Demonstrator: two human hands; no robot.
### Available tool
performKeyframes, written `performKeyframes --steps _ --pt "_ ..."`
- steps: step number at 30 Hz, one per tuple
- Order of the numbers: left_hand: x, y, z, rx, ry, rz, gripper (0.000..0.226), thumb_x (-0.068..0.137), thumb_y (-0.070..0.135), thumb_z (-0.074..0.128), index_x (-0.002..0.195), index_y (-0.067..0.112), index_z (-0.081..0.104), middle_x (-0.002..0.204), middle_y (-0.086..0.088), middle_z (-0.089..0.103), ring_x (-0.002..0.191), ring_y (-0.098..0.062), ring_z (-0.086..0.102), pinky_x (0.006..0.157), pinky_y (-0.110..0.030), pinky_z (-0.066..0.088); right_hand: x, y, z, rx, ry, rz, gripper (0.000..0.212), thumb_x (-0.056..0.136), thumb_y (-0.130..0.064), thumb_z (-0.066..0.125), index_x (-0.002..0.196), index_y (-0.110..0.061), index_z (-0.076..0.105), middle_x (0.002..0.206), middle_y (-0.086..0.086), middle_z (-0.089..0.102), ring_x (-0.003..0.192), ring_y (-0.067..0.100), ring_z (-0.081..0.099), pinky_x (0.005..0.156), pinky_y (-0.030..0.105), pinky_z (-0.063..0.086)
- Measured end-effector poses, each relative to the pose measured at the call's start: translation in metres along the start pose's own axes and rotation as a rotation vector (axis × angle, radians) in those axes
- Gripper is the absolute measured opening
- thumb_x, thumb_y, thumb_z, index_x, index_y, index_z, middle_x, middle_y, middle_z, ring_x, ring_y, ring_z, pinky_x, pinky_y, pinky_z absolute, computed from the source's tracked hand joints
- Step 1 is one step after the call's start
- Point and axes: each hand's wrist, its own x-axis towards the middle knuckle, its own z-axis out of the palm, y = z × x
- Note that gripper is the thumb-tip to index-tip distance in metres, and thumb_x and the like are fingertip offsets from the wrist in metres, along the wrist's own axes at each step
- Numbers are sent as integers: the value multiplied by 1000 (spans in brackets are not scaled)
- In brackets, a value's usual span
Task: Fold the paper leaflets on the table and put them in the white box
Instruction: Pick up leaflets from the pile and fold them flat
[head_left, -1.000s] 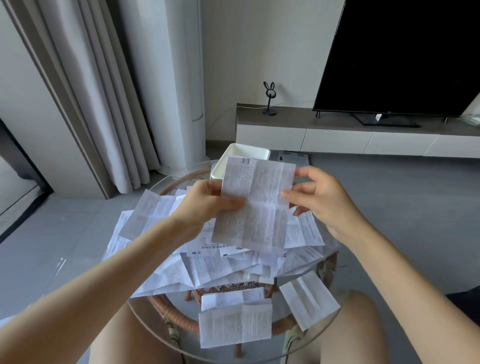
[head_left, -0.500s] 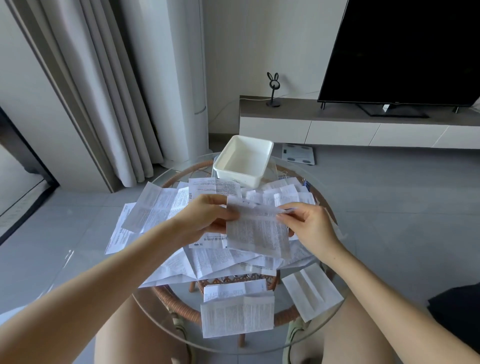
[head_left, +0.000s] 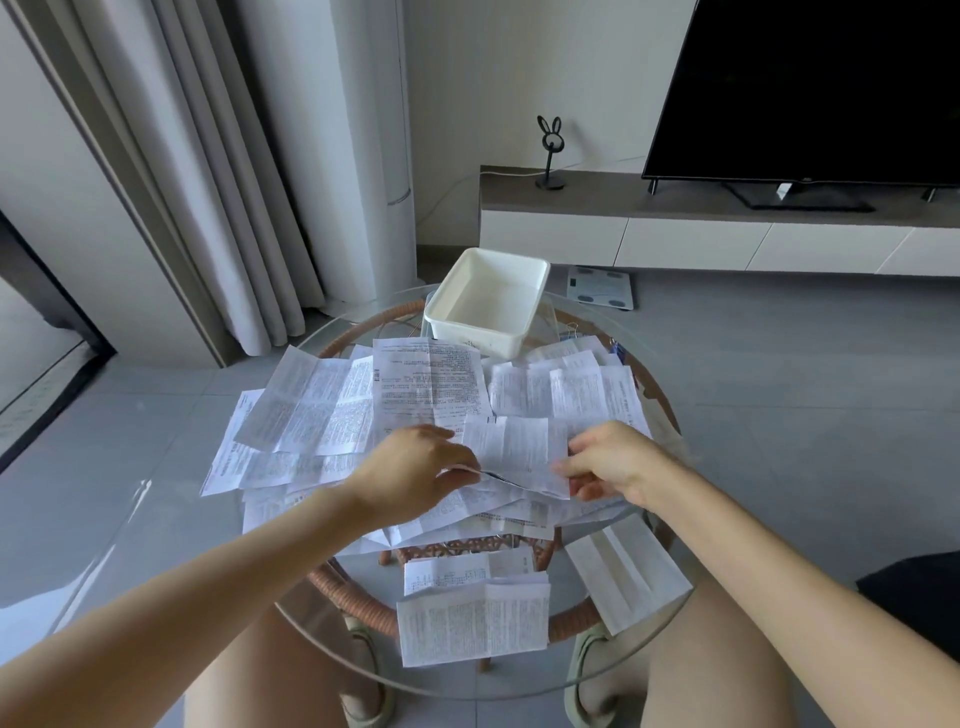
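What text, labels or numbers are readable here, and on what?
None can be read.
held leaflet, pinched by left hand and right hand: print blurred.
loose leaflets: dense print, too small.
white box, front wall: faint marks, unreadable.
TV, lower edge: tiny mark, unreadable.

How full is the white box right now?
Empty: the white box shows only its bare white floor, with nothing lying inside.
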Motion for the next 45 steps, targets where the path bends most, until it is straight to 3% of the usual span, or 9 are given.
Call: performKeyframes --steps 3,6,10,12,17,22,27,34,45 --pt "-3 2 5 -41 -145 -176 26 93 25 58 79 5 66 66 -7 65 56 -23 55 52 -24 35 -11 17 -5 -427 262 -358 44 88 -1 53 129 -19 54 111 -1 65 99 14 62 80 23 51" --pt "2 7 6 7 -233 -286 27 97 28 53 85 5 61 73 -7 64 63 -17 48 54 -25 28 -26 27 -8 -346 -116 -444 62 83 5 53 134 -30 45 118 -17 57 113 -5 50 76 8 43" --pt "13 7 5 44 -286 -414 26 96 34 53 79 15 49 69 -1 56 69 -23 51 58 -29 26 -14 29 4 -379 -23 -545 8 85 -28 68 89 -29 62 83 -19 62 75 -7 56 71 16 46" --pt "18 2 6 54 -294 -452 24 93 39 56 93 15 57 84 -5 66 80 -25 60 62 -29 33 0 27 11 -400 155 -604 37 87 -31 65 57 -24 44 52 -12 42 48 2 39 53 20 32" --pt "25 1 14 -40 -248 -564 63 84 44 67 135 18 40 95 2 70 84 -15 65 75 -29 52 20 25 20 -581 360 -555 48 85 -20 64 53 -15 30 50 -3 30 49 13 27 48 26 20" --pt "11 -8 29 262 13 -233 63 66 46 81 118 15 62 94 -5 62 89 -27 60 84 -39 48 30 34 22 -625 331 -554 21 82 -18 65 72 1 64 82 5 63 70 21 58 63 34 48" --pt "5 -11 43 146 0 296 24 84 10 56 98 15 75 104 -6 72 98 -27 67 80 -34 57 36 38 24 -660 368 -598 20 80 -16 66 68 0 65 86 1 64 70 18 56 57 22 40" --pt "1 -14 47 101 -91 234 54 78 0 30 112 12 70 117 -5 68 109 -27 63 83 -38 54 45 38 24 -685 404 -585 29 81 -18 65 61 1 55 69 8 58 63 25 54 54 30 40" --pt "2 -15 58 96 -95 177 63 61 -18 77 116 9 68 122 -17 63 110 -37 61 92 -53 43 44 30 23 -735 411 -508 39 84 -22 64 55 -11 40 57 5 43 54 17 37 48 27 26"
